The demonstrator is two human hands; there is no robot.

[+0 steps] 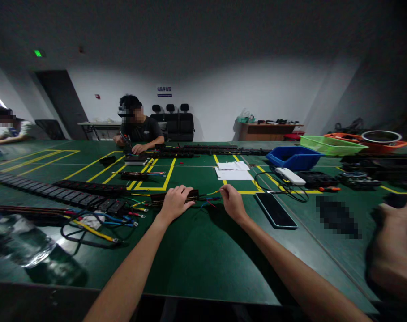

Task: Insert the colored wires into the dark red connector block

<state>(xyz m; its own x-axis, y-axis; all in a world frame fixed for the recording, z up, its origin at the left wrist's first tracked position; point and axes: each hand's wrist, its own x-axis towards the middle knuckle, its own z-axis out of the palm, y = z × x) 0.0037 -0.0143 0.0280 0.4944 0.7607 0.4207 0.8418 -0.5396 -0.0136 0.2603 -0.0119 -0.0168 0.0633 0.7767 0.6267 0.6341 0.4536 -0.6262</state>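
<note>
A short black strip module [192,195] with copper-coloured lines lies on the green table. My left hand [175,203] rests over it, fingers wrapped across its top and thumb toward its right end. Wires leave both ends of the module. To the right, my right hand [232,202] pinches the end of a yellow-green wire [210,193]. Blue and red wires [208,204] hang loose below that wire, between my hands.
Black strips with cables [89,200] and a clear bottle [22,241] are at left. Rightward lie a phone [276,210], white papers [234,171], a white power bank [290,176] and a blue bin [293,157]. Another person's hand [396,237] is at far right; a person [149,129] sits opposite.
</note>
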